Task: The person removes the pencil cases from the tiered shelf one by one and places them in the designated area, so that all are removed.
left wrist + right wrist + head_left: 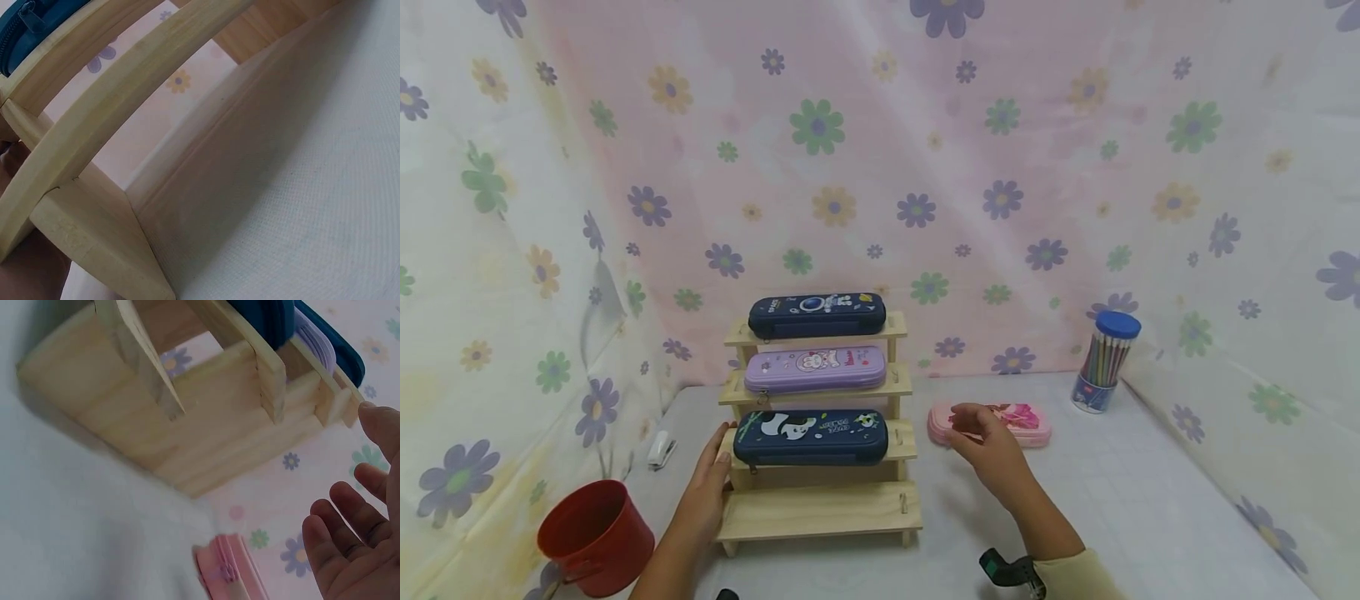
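A stepped wooden stand (820, 512) holds three pencil cases. On its top step lies a dark blue astronaut case (816, 315), below that a purple rabbit case (815, 369), then a dark blue panda case (811, 437). The lowest step is bare. My left hand (700, 492) holds the stand's left end beside the panda case; wood hides part of its fingers in the left wrist view. My right hand (992, 454), fingers loosely bent and holding nothing, is right of the stand. It overlaps a pink pencil case (1030, 423) lying on the table in the head view.
At front left stands a red bucket (598, 537), with a small white stapler-like object (661, 450) behind it. A tub of pencils (1097, 367) with a blue lid stands at the back right. Flower-patterned cloth (880, 167) encloses the white table (1150, 500).
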Motion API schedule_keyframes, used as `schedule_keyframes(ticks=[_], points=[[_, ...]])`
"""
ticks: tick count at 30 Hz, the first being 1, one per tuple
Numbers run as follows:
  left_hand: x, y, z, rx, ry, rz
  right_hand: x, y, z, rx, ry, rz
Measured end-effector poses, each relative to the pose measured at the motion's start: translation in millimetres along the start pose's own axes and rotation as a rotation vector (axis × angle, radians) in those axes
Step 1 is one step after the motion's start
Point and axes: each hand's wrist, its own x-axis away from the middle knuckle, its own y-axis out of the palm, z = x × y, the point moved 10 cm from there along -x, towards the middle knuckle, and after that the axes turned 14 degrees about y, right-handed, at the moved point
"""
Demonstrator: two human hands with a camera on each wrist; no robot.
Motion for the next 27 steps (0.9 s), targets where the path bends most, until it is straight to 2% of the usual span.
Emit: schedule_keyframes(ticks=[13, 21, 27], points=[[1.1, 0.4, 2.7, 0.007, -0.005, -0.009, 15.1, 45, -30, -0.034, -0.107, -0.039], [-1.7, 0.5, 3.3, -0.008, -0.006, -0.018, 23.4, 54, -47, -0.02, -0.173, -0.012], [-1.5, 1.0, 0.8, 0.009, -0.012, -0.016, 28.9, 62, -54, 0.011, -0.185, -0.033]])
